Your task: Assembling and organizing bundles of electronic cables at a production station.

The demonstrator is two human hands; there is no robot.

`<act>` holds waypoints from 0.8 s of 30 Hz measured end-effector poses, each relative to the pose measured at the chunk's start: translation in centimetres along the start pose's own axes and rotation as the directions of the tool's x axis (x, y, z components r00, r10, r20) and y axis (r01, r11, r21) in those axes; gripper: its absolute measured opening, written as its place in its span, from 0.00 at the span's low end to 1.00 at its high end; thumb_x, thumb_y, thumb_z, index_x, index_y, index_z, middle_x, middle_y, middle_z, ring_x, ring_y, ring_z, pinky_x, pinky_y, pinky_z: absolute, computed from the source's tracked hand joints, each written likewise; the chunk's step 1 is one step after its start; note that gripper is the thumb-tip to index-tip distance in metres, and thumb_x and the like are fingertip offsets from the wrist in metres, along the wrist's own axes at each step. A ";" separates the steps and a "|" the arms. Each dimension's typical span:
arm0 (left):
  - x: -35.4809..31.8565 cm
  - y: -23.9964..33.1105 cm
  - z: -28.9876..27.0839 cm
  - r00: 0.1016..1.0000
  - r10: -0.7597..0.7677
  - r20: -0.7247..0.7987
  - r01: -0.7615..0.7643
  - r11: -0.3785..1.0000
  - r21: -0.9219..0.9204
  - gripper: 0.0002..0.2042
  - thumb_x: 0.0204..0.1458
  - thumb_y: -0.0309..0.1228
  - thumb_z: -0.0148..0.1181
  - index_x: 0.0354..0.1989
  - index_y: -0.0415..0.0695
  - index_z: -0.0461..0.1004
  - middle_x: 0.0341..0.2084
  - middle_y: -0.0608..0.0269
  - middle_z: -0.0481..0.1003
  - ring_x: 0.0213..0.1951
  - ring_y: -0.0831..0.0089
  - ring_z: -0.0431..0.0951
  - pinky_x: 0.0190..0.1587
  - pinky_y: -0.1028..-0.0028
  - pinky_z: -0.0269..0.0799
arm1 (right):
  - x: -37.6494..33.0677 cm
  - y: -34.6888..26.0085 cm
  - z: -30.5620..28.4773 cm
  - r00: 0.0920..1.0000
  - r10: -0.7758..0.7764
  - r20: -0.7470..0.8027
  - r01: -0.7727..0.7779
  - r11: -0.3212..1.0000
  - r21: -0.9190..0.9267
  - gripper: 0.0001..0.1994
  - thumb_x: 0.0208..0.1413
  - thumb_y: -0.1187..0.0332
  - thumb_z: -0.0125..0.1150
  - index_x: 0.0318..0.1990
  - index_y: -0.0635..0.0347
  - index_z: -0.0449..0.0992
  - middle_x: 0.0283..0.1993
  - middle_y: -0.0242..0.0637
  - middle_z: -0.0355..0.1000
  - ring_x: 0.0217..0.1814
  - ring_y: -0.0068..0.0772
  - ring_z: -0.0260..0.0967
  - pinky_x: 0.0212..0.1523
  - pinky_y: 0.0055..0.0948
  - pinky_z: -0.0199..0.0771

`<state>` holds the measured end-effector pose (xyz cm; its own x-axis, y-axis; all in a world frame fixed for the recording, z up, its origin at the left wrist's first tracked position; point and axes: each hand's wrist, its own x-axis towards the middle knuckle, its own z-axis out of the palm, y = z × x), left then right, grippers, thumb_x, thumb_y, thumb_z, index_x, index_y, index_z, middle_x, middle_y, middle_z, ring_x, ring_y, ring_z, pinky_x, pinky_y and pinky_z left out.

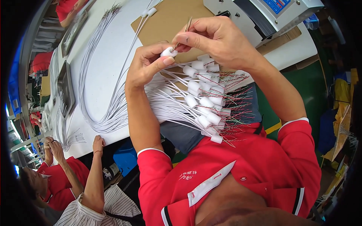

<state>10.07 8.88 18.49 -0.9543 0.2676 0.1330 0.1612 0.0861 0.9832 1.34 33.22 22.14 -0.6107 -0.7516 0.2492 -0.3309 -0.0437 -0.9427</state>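
Held up over the counter edge: a small white cap (168, 52), clamped between thumb and forefinger of the left hand (145, 66). Just right of it, bare wire ends (187, 25) pinched tight in the fingertips of the right hand (217, 39), their lower tips touching the cap's mouth. Hanging below both hands and reaching down to the red shirt, a thick bundle of capped white leads (203, 101) with red and green twisted tails.

Judged at risk: a stray strand likely to bend back or splay outside the cap if pushed in off-line; the cap likely to pop out of so light a pinch and drop into the lap or to the floor; the loose tails below apt to snag one another and drag on the lead being handled.

Underneath, left to right: dark trays (66, 86) near the far left rim, a long loop of white cables (102, 75) on the white counter (100, 41), a brown cardboard sheet (166, 19) behind the hands, a grey bench machine (271, 13) with a blue panel at top right. Seated at lower left, two co-workers (52, 147) with hands at the counter edge. Beyond, a crowded workshop, clutter along the right side.
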 end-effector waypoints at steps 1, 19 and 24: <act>0.1 0.1 0.1 1.000 0.004 0.004 -0.004 1.000 0.000 0.17 0.57 0.33 0.69 0.48 0.32 0.81 0.39 0.62 0.81 0.41 0.75 0.78 0.46 0.74 0.73 | -0.1 0.1 0.0 1.000 -0.001 -0.004 0.001 1.000 -0.004 0.08 0.65 0.69 0.64 0.42 0.67 0.82 0.37 0.36 0.82 0.42 0.24 0.80 0.46 0.24 0.78; 1.0 -2.8 -2.9 0.799 -0.050 -0.599 0.218 0.953 0.212 0.18 0.59 0.37 0.67 0.50 0.36 0.82 0.37 0.61 0.82 0.40 0.75 0.79 0.46 0.75 0.73 | -5.5 -1.5 2.0 0.948 -0.284 -0.142 0.236 0.930 -0.283 0.03 0.54 0.77 0.70 0.36 0.65 0.82 0.32 0.40 0.81 0.33 0.29 0.80 0.35 0.27 0.76; 1.3 -4.2 -3.5 0.759 -0.031 -0.650 0.357 0.855 0.376 0.17 0.58 0.39 0.69 0.48 0.37 0.83 0.36 0.60 0.83 0.40 0.74 0.80 0.46 0.73 0.74 | -4.9 -1.4 2.4 0.935 -0.300 -0.191 0.252 0.937 -0.242 0.04 0.55 0.77 0.70 0.37 0.67 0.82 0.32 0.39 0.81 0.32 0.26 0.79 0.35 0.24 0.76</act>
<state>7.23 5.51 14.95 -0.8929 -0.4238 0.1520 -0.1082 0.5296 0.8413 6.49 35.38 21.75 -0.6087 -0.5637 0.5584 -0.6376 -0.0712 -0.7670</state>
